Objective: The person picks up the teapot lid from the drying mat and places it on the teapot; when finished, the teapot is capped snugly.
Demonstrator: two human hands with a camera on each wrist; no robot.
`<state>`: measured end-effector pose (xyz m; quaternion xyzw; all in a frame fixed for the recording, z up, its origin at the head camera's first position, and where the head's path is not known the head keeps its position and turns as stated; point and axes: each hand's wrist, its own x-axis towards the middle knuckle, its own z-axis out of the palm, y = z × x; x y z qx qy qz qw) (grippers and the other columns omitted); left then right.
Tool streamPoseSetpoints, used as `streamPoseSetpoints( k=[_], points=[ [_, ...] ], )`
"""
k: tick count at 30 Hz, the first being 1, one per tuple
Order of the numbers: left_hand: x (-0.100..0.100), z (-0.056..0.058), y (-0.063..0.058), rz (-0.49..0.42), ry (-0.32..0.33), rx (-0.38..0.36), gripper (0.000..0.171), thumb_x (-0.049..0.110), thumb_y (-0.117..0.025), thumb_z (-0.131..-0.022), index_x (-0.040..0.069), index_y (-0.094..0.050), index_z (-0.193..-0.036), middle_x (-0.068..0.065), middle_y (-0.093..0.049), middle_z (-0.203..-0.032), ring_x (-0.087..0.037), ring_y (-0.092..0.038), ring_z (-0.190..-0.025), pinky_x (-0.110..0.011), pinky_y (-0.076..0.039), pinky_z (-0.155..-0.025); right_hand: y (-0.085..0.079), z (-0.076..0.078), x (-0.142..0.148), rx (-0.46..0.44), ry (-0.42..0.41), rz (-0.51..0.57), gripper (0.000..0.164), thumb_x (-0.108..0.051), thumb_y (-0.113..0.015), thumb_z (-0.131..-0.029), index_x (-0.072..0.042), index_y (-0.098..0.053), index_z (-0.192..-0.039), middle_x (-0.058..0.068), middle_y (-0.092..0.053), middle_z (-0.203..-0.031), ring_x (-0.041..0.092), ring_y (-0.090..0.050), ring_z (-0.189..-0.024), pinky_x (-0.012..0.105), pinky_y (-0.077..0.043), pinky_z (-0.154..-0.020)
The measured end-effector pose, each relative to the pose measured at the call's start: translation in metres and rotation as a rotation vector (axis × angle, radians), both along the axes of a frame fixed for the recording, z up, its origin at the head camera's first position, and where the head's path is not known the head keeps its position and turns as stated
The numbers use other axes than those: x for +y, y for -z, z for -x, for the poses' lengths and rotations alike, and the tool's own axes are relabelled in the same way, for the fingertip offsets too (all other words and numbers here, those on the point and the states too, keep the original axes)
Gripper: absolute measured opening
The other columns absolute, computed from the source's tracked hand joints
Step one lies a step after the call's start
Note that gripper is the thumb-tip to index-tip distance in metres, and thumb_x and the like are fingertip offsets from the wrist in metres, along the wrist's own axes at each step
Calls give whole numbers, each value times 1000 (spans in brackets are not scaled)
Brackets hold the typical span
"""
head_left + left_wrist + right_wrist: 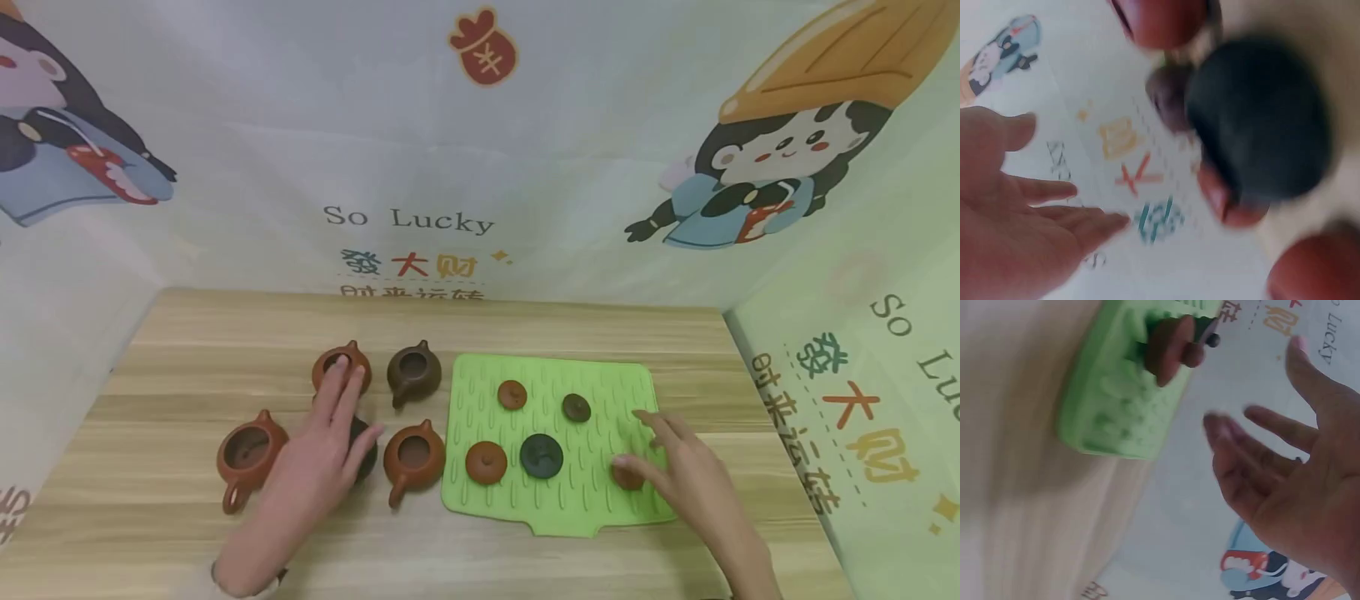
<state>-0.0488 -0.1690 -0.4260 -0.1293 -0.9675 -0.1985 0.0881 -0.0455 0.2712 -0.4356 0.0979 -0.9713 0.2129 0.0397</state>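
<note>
My left hand (315, 458) hovers over a group of small lidless clay teapots, its fingers extended and nothing in its grasp. In the head view its fingertips overlap the back reddish-brown teapot (363, 358), and it partly hides a black teapot (368, 468). That black teapot (1260, 119) looms large and blurred beside the hand in the left wrist view. My right hand (690, 471) is over the right edge of a green mat (562, 512), fingers spread and loosely bent. Below its thumb lies a reddish-brown lid (627, 477); the right wrist view shows this lid (1169, 350) apart from the fingers.
A dark brown teapot (415, 375) and two more reddish teapots stand on the wooden table left of the mat. Elsewhere on the mat lie a black lid (542, 456), a dark brown lid (577, 407) and two reddish lids. Printed cloth walls enclose the table's back and sides.
</note>
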Motion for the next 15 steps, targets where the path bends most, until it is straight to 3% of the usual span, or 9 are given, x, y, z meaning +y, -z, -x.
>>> streamPoseSetpoints(
  k=[2, 5, 11, 15],
  points=[
    [12, -9, 7, -121, 16, -37, 74, 25, -70, -110, -5, -35, -167, -31, -31, -175, -53, -53, -147, -62, -60, -96, 5, -4, 4, -80, 3, 42, 57, -30, -90, -92, 1, -71, -136, 15, -74, -115, 24, -73, -91, 44, -63, -78],
    [28, -18, 30, -255, 24, -35, 74, 30, -67, -112, -2, -32, -169, -30, -34, -174, -51, -52, -148, -65, -53, -109, 14, -5, 10, -115, -26, 93, 36, -15, -90, -90, 0, -76, -120, 0, -71, -98, 8, -67, -81, 30, -59, -72],
    [43, -18, 91, -375, -8, -2, 85, 44, -62, -113, 6, -19, -175, -28, -26, -178, -47, -39, -159, -65, -48, -115, 26, -5, 15, -105, -56, 170, 27, 4, -87, -86, -2, -77, -110, -4, -70, -94, 13, -71, -83, 27, -60, -73],
    [44, -14, 107, -438, -37, -86, 90, 40, -65, -112, 10, -11, -177, -27, -16, -181, -48, -29, -164, -68, -40, -121, 31, -4, 16, -98, -65, 190, 26, 5, -88, -84, -4, -77, -106, -4, -70, -94, 12, -69, -84, 28, -60, -75]
  ],
)
